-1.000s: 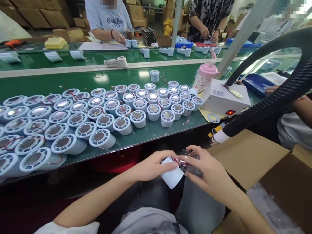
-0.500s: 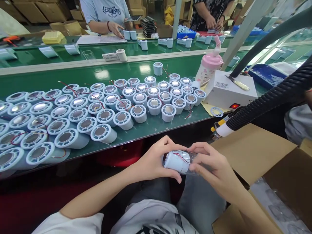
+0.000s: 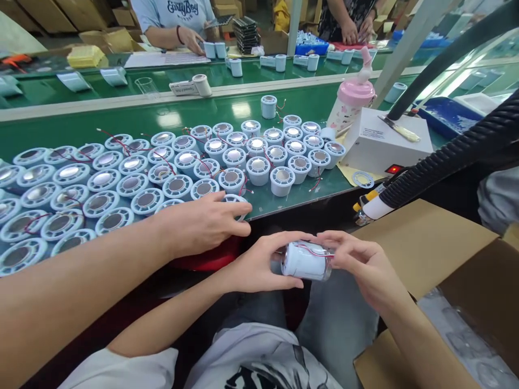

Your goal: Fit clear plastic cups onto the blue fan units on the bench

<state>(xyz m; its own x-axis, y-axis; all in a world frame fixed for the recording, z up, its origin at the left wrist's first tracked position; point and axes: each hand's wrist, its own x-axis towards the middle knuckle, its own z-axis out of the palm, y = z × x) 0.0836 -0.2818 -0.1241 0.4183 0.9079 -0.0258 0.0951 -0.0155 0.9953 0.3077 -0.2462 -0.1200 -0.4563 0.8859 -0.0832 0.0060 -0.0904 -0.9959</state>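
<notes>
A co-worker's hand [image 3: 206, 221] has reached the near edge of the bench [image 3: 284, 202]; the cup [image 3: 308, 263] looks deeper in its sleeve [image 3: 328, 270], left hand [image 3: 257, 265] curled round it, right hand [image 3: 360, 259] pinching the wire [image 3: 318, 253].

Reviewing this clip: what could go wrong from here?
The thin wires run along the light-blue cylinder in the clear cup; they might get pinched there or tugged by the right hand.
Another person's hand is close to the left hand, so they could bump.
That nearby hand might also knock units off the green table.
</notes>
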